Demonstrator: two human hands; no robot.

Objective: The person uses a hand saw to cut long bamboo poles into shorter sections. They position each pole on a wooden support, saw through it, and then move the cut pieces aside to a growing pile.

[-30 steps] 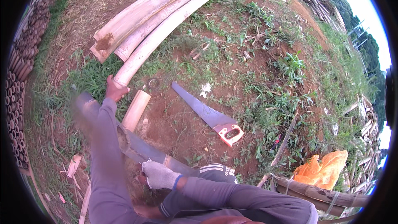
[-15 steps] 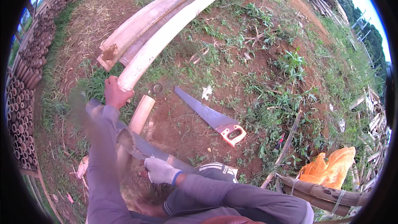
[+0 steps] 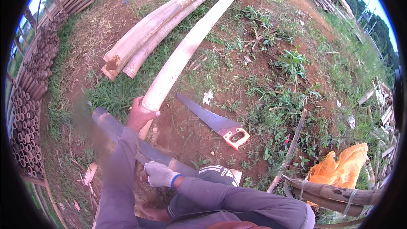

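My bare left hand is closed round the near end of a long pale bamboo pole, which stretches away to the far side. Below that hand a dark bamboo pole lies crosswise on the ground, partly behind my left sleeve. A short pale bamboo piece shows just under the hand, mostly covered. My right hand, in a whitish knit glove, is closed beside the dark pole near my leg; what it grips is hidden. To the right, a handsaw with a pale orange handle lies flat on the soil.
More bamboo poles lie side by side at the far left. Stacked bamboo lines the left edge. An orange mesh sack rests by a tied bamboo rail at the right. A thin stick leans there.
My left hand has brought the pole's near end rightward and closer to me, apart from the other poles. A broad blade-like shape by my right glove no longer shows. The saw stays put.
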